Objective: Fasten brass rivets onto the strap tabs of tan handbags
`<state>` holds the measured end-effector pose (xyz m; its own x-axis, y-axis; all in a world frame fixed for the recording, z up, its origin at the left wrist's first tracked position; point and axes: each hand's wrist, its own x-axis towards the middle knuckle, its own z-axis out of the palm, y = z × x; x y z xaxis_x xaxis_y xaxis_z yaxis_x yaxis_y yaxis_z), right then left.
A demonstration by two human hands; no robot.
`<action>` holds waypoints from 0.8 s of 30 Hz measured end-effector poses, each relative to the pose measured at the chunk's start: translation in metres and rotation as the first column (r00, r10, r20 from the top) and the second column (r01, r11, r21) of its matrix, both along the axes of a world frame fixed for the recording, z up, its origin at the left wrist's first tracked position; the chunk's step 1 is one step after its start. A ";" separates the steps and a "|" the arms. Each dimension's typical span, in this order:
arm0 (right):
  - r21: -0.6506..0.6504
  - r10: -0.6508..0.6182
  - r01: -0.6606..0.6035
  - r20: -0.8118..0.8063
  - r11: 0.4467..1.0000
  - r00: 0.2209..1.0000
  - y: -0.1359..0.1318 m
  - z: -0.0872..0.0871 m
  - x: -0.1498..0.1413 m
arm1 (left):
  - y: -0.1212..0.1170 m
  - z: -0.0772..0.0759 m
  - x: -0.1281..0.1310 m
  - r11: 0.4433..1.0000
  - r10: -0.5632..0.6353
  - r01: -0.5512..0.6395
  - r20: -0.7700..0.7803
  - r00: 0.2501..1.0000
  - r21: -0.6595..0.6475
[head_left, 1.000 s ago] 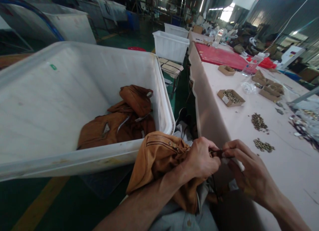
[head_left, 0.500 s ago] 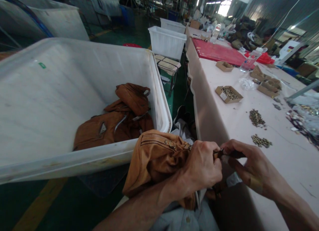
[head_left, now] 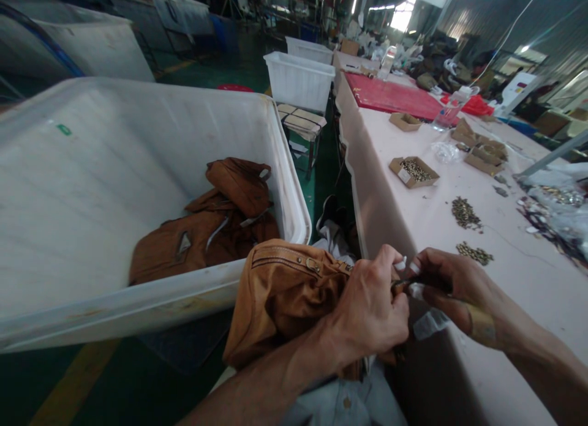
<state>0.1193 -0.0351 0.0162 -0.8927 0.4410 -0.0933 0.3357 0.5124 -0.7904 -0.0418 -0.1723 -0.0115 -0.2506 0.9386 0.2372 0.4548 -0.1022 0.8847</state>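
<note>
A tan-brown fabric bag (head_left: 271, 310) with a zipper and small brass-coloured fittings lies across my lap, against the rim of the big white bin. My left hand (head_left: 374, 300) is closed on the bag's right end, gathering the cloth. Close beside it, my right hand (head_left: 452, 282) pinches at a small dark piece between the two hands; its kind is hidden by the fingers. White covers show on some fingertips. A scrap of clear plastic (head_left: 429, 324) hangs just below the right fingers. A tan band wraps the base of my right thumb.
The white bin (head_left: 55, 212) on the left holds more brown bags (head_left: 169, 248). On the pink-covered table (head_left: 514, 310) at right lie piles of small metal fittings (head_left: 466, 213), a cardboard box of fittings (head_left: 414, 171) and a clear bottle (head_left: 452, 108). A stool (head_left: 303, 120) stands beyond.
My left forefinger has lifted and straightened a little, and the fingertips have drawn slightly apart. More of the clear plastic shows below the right hand. The view has shifted slightly.
</note>
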 end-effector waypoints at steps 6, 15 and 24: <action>-0.171 -0.003 -0.024 -0.155 0.985 0.988 0.003 0.009 0.011 | 0.000 0.013 -0.009 0.994 -0.029 0.058 0.300 0.954 -0.089; -0.134 -0.245 0.215 -0.276 0.967 0.929 0.006 -0.027 0.078 | 0.002 0.019 -0.011 0.988 -0.016 0.111 0.637 0.771 -0.110; -0.145 -0.136 0.099 -0.269 0.984 0.954 -0.041 -0.061 0.085 | -0.005 0.070 0.000 0.978 -0.175 0.199 0.735 0.654 0.056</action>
